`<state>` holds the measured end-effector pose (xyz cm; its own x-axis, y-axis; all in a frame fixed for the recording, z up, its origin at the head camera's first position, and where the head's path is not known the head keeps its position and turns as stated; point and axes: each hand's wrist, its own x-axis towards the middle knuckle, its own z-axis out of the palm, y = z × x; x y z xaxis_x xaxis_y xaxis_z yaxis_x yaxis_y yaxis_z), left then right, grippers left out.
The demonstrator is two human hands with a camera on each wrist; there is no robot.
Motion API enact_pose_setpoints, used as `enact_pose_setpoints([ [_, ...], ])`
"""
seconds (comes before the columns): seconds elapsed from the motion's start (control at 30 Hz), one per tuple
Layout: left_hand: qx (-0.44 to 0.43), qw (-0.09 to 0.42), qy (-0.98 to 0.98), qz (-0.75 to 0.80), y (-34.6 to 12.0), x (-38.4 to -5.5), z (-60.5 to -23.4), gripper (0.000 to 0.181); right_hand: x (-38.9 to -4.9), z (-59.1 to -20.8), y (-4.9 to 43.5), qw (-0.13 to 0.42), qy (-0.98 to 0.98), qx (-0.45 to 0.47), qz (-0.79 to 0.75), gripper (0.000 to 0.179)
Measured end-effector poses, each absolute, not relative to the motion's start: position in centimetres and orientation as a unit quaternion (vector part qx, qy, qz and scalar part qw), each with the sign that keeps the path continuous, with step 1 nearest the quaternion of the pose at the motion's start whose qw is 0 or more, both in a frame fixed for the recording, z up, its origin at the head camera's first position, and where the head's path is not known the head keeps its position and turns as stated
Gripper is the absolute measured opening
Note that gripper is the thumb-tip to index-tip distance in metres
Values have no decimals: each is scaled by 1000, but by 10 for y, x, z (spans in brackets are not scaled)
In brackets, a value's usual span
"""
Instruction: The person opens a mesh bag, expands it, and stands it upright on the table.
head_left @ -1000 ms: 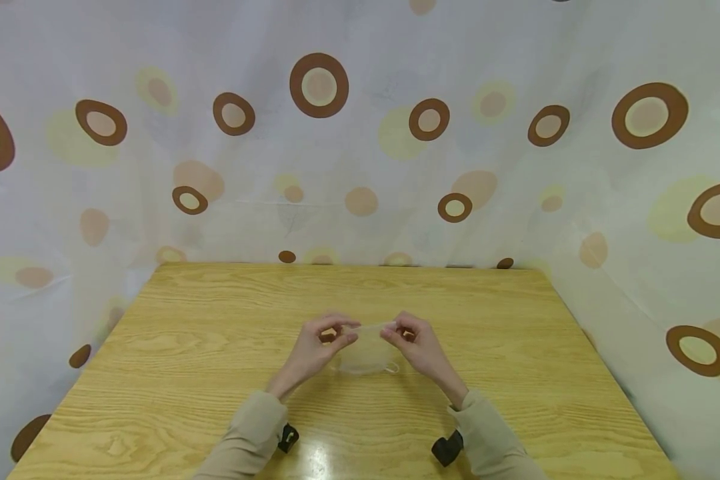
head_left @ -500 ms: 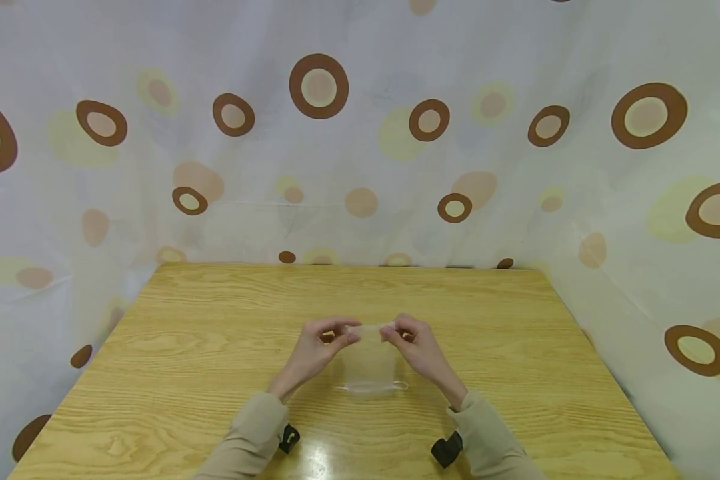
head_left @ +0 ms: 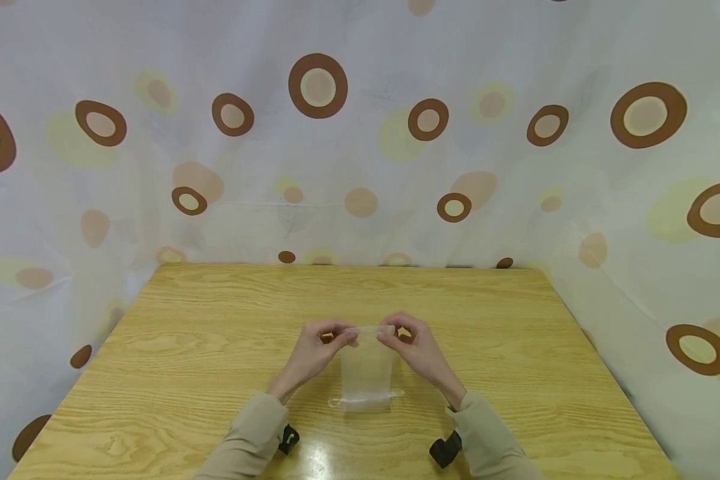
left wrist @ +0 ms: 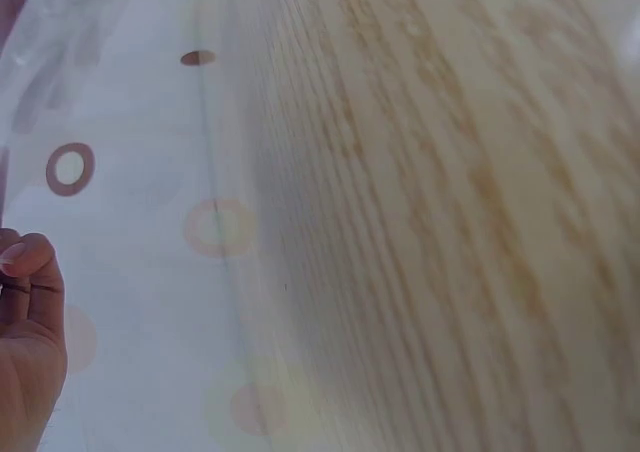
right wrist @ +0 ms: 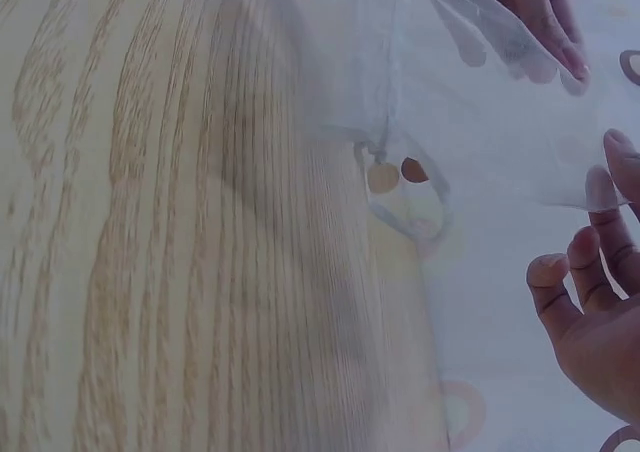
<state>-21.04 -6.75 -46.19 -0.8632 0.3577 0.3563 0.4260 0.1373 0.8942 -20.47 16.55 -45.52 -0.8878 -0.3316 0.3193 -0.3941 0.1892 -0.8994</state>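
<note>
A sheer white drawstring pouch [head_left: 366, 373] hangs between both hands over the table, its flat end on top. Loops of its cord [head_left: 336, 403] stick out at either side of the gathered lower end. At the pouch's upper left corner, my left hand [head_left: 313, 352] pinches the fabric between thumb and fingers. My right hand [head_left: 419, 347] pinches the upper right corner. The right wrist view shows the see-through fabric with a cord loop [right wrist: 420, 207] dangling from it. In the left wrist view, part of the left hand [left wrist: 30, 342] shows at the edge.
Both hands work above the middle of a wood-grain table [head_left: 216, 313]. Behind it and at both sides hangs a pale curtain [head_left: 360, 147] with brown ring prints. Black wrist straps [head_left: 446, 450] show at the sleeve cuffs.
The pouch's lower end has come down and toward me, so more of the fabric shows stretched out. Both hands stay in nearly the same place, the right a little closer to the left.
</note>
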Motion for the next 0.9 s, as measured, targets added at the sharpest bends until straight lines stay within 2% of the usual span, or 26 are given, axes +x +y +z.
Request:
enact_pose_setpoints([
  [0.4, -245, 9, -771, -587, -69, -210, -463, 21, -205, -456, 164, 43, -778, 241, 578, 7],
  [0.73, -267, 9, -760, -592, -67, -211, -467, 45, -208, -459, 162, 44, -789, 232, 567, 14],
  [0.9, -284, 7, -760, -585, -65, -211, -466, 50, -208, -460, 161, 44, -793, 229, 563, 16],
])
